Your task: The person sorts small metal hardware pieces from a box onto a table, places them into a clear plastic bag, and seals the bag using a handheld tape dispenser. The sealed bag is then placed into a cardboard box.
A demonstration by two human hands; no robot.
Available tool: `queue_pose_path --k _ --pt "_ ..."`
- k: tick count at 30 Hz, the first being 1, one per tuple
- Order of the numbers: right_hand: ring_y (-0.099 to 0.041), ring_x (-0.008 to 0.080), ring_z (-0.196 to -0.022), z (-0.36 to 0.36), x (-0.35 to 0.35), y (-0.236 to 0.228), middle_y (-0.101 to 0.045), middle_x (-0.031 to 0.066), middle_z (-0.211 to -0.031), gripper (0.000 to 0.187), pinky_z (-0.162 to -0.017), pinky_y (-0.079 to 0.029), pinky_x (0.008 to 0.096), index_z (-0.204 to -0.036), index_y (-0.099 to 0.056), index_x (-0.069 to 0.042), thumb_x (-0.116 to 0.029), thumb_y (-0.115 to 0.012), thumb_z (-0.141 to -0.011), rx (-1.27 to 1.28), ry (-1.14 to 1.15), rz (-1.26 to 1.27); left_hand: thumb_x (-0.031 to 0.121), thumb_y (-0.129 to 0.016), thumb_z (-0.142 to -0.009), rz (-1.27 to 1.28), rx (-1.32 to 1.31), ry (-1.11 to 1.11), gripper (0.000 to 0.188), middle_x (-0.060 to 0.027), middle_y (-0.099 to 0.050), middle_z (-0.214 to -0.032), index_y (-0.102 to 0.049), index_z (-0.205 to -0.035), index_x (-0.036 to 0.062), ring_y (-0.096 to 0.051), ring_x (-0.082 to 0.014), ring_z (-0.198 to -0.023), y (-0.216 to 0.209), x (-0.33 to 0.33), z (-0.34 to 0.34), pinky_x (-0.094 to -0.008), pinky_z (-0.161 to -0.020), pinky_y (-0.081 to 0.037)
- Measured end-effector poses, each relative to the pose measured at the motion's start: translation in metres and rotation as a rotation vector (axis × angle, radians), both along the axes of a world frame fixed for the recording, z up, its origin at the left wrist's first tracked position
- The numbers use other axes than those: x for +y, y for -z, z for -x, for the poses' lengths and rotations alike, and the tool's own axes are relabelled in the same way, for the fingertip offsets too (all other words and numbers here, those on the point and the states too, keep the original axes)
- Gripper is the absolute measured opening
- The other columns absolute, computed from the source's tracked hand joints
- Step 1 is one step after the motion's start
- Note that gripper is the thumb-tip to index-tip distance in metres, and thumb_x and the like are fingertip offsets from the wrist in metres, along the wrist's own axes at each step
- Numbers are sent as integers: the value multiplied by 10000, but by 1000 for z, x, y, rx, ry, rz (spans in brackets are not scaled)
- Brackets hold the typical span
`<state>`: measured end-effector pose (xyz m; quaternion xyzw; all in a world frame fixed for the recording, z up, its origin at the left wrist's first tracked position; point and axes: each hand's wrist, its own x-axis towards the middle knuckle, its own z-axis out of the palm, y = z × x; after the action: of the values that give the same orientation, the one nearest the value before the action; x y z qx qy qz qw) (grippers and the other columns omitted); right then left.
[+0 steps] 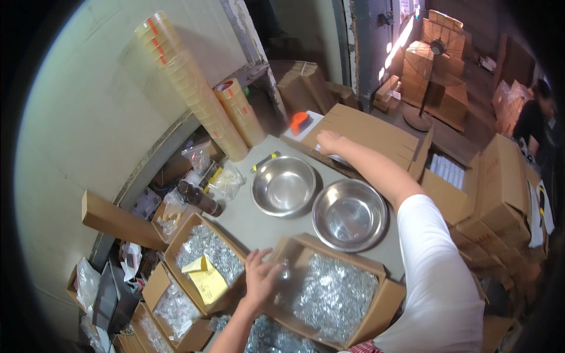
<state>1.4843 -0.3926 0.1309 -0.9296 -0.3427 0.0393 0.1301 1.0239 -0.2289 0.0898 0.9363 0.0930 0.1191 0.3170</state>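
My left hand (262, 275) hovers at the left wall of an open cardboard box (391, 300) full of small clear, shiny pieces (335, 294). Its fingers are spread, and a single clear piece (285, 269) shows just beyond the fingertips, apparently not gripped. My right arm reaches far across the table. My right hand (329, 142) is closed at the near left edge of a flat brown carton (365, 132), beside something whitish; what its fingers hold is hidden. Two round steel bowls, the left bowl (283, 187) and the right bowl (349, 215), stand between my hands; both look empty.
A tall stack of clear tape rolls (191, 88) and a shorter stack (240, 112) rise at the back left. An orange tape dispenser (300, 122), a yellow-black cutter (266, 161) and a brown bottle (200, 198) are nearby. A person (532, 117) is at far right.
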Motion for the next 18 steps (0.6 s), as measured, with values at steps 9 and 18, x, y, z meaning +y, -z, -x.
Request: queue_pose_path --k 9,18 --pt "-611 374 -1342 -192 82 115 -539 260 -1529 471 -1099 -527 439 -1346 -683 21 -135 -672 -902 -1 21 340 160 -781 -928 796 171 -118 179 -210 -639 -1471 -836 -1046 38 -634 -299 -1313 16 -3 -9 -416 -1097 -488" --pt "-291 364 -1590 -273 155 187 -240 164 -1755 533 -1243 -349 540 -1410 -670 -37 -118 -709 -885 -65 -54 515 355 -788 -950 1138 206 -450 426 -303 -552 -1517 -793 -981 -70 -610 -363 -1315 6 -24 -13 -501 -1089 -486"
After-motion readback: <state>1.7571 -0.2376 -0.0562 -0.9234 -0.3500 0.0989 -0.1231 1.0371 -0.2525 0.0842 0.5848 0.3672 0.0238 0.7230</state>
